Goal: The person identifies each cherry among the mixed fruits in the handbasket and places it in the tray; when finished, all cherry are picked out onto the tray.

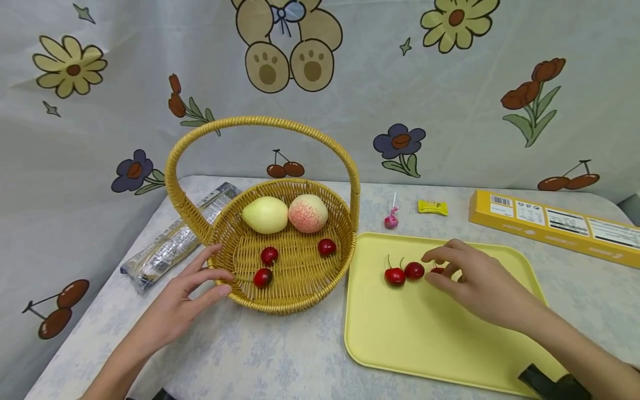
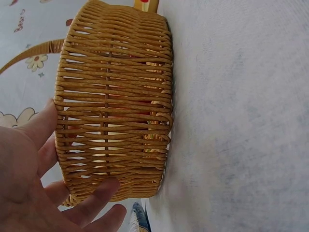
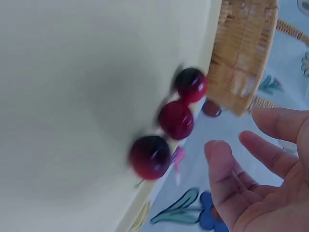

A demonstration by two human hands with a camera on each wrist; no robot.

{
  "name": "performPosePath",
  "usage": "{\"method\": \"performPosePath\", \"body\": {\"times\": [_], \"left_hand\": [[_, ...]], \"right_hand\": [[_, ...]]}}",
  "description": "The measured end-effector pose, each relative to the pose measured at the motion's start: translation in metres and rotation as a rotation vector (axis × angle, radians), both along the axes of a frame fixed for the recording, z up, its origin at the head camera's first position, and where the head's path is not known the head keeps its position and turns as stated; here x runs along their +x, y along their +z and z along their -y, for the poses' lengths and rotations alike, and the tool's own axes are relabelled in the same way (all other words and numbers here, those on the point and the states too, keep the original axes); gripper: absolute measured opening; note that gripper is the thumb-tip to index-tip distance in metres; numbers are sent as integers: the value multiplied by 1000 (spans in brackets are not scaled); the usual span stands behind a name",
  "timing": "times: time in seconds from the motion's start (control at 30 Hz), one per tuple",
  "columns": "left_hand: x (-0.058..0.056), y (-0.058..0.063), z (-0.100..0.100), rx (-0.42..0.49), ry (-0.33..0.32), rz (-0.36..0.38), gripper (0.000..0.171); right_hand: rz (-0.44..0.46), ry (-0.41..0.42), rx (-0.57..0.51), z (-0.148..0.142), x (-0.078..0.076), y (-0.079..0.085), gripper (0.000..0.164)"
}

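Note:
My left hand [image 1: 182,300] rests at the left rim of the wicker basket [image 2: 111,106], fingers spread and touching its side. Inside the basket lie a pale yellow-green fruit [image 1: 265,215], a red-speckled peach [image 1: 308,213] and three cherries, one of them a dark red cherry [image 1: 327,247] on the right. Over the yellow tray [image 1: 400,333] hovers my right hand [image 1: 472,280], fingers loosely bent with nothing between them. Beneath and beside its fingertips, three cherries sit in a row: a left cherry [image 1: 395,276], a middle cherry [image 1: 414,270] and a right cherry [image 1: 438,270], partly hidden by the fingers.
A silver packet [image 1: 175,239] lies behind the basket's left side. Beyond the tray are a pink lollipop [image 1: 391,220], a small yellow wrapped candy [image 1: 432,207] and a long yellow box [image 1: 550,225]. A printed cloth [image 1: 350,111] hangs at the back.

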State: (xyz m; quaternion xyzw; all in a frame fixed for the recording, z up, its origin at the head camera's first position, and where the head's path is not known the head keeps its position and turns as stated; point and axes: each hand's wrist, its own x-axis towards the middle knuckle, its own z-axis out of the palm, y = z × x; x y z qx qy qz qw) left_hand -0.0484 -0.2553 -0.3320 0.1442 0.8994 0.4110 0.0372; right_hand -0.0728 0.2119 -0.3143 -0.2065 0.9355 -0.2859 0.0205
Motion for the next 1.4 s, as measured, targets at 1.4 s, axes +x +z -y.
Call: {"method": "performPosePath", "body": {"times": [1.4], "left_hand": [[1, 2, -1, -6, 29, -8, 21]], "right_hand": [[164, 431, 260, 182, -83, 14, 32]]}}
